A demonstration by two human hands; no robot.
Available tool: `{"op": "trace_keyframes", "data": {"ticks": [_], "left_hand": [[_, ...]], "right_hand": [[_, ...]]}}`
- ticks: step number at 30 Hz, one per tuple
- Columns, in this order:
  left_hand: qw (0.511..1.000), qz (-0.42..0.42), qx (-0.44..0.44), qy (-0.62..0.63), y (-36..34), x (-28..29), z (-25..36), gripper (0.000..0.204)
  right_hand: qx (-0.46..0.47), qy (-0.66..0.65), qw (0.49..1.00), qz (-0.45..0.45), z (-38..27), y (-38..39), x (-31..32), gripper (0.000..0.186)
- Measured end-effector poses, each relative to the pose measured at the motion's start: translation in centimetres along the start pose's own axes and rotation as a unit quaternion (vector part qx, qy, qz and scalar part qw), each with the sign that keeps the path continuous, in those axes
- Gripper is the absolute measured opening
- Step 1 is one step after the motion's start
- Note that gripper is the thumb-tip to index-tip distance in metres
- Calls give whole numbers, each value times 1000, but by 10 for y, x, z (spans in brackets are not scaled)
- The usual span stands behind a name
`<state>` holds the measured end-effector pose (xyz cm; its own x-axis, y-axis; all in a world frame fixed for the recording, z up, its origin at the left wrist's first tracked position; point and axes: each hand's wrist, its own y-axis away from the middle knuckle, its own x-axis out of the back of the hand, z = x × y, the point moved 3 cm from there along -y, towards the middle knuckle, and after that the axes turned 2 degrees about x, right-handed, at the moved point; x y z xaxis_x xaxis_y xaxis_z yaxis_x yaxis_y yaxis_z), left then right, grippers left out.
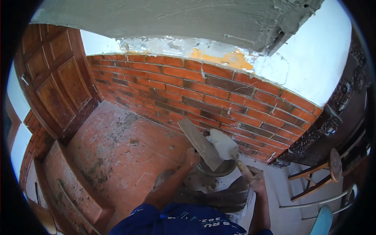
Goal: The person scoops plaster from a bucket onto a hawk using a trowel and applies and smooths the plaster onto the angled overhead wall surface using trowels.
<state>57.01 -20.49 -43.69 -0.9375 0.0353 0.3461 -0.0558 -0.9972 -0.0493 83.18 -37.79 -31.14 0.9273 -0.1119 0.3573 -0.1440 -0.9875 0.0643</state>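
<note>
My left hand is closed at the edge of a long rectangular plastering float, whose grip is hidden behind the hand and the board. In my right hand is the wooden handle of a pointed trowel. Its pale grey blade lies against or just over the float's right side; contact is hard to tell. Below both tools sits a dark round bucket, partly covered by the float, and what is inside hardly shows.
Ahead stands a brick wall with wet grey plaster above it. A wooden door is at the left, beside steps. Mortar crumbs dot the red floor. A wooden stool and a metal-framed chair stand right.
</note>
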Motion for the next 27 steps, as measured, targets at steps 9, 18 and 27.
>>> {"op": "trace_keyframes", "data": {"ticks": [9,18,27], "left_hand": [[992,-54,37,110,5,-23,4,29],[985,-8,-29,173,-14,-25,-50,26],[958,104,-42,265,-21,12,14,26]], "right_hand": [[129,340,928,82,-21,22,-6,40],[205,30,976,66,-4,-18,-4,48],[-7,386,919,79,95,-77,-46,38]]}}
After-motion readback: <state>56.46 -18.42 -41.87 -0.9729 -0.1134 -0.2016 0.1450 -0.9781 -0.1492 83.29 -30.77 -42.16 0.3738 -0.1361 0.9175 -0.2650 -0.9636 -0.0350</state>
